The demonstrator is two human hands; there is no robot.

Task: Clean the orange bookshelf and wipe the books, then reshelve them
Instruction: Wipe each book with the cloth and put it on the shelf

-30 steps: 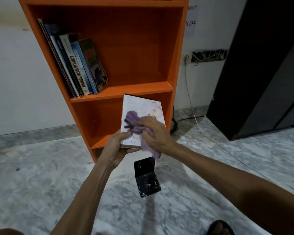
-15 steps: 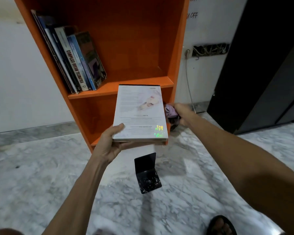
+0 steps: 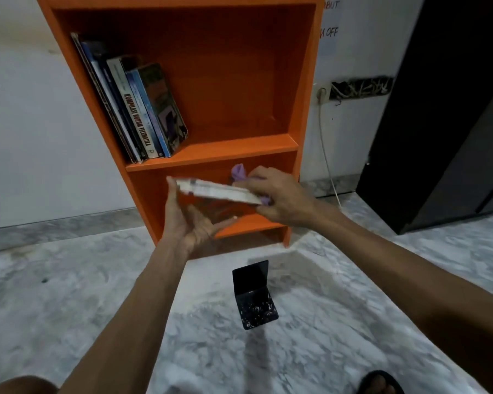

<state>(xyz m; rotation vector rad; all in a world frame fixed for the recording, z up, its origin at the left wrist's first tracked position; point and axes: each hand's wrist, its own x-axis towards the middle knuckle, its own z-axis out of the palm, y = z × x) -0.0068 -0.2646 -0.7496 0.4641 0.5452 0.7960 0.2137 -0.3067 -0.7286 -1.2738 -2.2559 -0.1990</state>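
So, right grip (image 3: 282,194) clenches the purple cloth (image 3: 238,172) against one end of the white book (image 3: 219,191); left grip (image 3: 194,220), fingers straight, props the other end.

left hand (image 3: 192,223): bare, forearm uncovered until the frame edge | right hand (image 3: 279,194): bare, forearm uncovered too | foot (image 3: 382,390): in black open sandal (image 3: 377,375), toes showing | knee (image 3: 17,385): uncovered, lower left corner
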